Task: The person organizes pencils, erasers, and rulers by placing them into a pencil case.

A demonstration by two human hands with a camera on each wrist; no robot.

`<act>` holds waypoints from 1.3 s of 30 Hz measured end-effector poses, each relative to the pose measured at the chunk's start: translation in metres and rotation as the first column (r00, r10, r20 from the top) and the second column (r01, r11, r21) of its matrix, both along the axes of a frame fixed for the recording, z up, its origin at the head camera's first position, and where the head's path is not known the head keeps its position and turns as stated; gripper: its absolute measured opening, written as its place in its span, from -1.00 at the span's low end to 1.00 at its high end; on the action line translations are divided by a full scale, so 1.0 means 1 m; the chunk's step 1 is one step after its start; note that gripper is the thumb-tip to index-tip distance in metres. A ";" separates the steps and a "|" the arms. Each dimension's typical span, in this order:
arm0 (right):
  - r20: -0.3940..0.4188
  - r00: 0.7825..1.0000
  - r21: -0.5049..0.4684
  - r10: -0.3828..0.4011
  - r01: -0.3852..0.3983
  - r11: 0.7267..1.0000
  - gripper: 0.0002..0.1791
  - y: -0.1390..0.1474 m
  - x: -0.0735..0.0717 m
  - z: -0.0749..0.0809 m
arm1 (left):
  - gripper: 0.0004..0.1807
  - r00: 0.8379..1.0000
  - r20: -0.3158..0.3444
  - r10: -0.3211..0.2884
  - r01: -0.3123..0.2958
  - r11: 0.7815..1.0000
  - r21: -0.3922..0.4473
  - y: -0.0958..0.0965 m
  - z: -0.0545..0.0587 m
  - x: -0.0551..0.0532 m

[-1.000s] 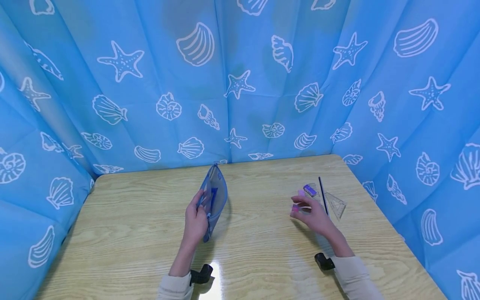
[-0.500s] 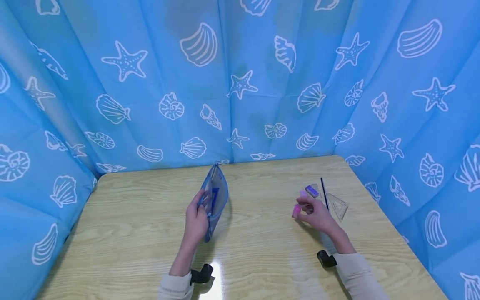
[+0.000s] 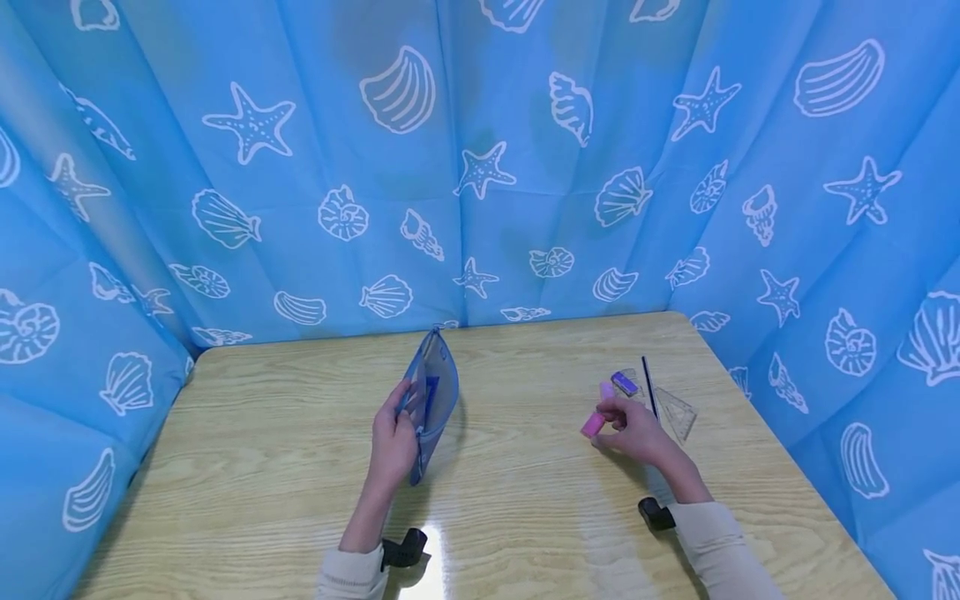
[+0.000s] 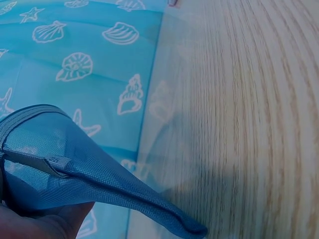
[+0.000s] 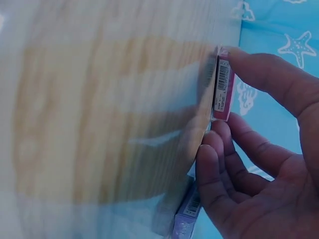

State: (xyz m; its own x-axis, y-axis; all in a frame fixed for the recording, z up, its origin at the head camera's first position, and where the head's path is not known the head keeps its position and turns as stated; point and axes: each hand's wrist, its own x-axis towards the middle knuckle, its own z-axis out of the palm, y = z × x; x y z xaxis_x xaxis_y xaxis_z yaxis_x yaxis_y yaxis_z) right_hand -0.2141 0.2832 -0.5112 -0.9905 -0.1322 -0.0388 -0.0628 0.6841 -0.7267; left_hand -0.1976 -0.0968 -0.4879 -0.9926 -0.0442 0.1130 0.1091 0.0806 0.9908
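My left hand grips the near side of a blue mesh zip pencil pouch, its mouth unzipped and facing up. Inside the pouch shows a dark blue item. The left wrist view has the pouch's mesh side with the thumb against it. On the right, my right hand pinches a pink eraser by its ends, at table level. A barcode shows on the eraser's side in the right wrist view. A lilac block lies just beyond the fingers.
Behind the right hand lie a purple-blue eraser, a dark pencil and a clear set square. Another clear piece sits partly under the purple-blue eraser. A blue shell-print curtain rises along the table's back and sides.
The pink eraser, mostly hidden by my right fingers at first, came into sight and has turned from upright to slanted. My left hand and the pouch have barely moved.
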 end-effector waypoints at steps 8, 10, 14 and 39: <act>0.020 1.000 0.082 0.008 -0.009 0.997 -0.48 -0.005 0.001 0.006 | -0.40 1.000 -0.001 0.000 0.000 1.000 0.012 0.001 0.000 -0.002; 0.033 0.999 0.092 0.011 -0.014 0.996 -0.49 -0.006 0.001 0.005 | -0.40 1.000 0.006 -0.003 0.003 1.000 0.018 0.001 0.000 -0.002; 0.038 0.999 0.097 0.032 -0.035 0.995 -0.47 -0.008 0.000 0.002 | -0.40 1.000 0.013 -0.004 0.003 1.000 0.021 0.002 0.001 -0.001; 0.016 0.999 0.011 0.042 -0.043 0.999 -0.47 -0.007 0.004 -0.003 | -0.41 1.000 -0.001 -0.010 0.010 1.000 -0.006 0.002 0.001 0.000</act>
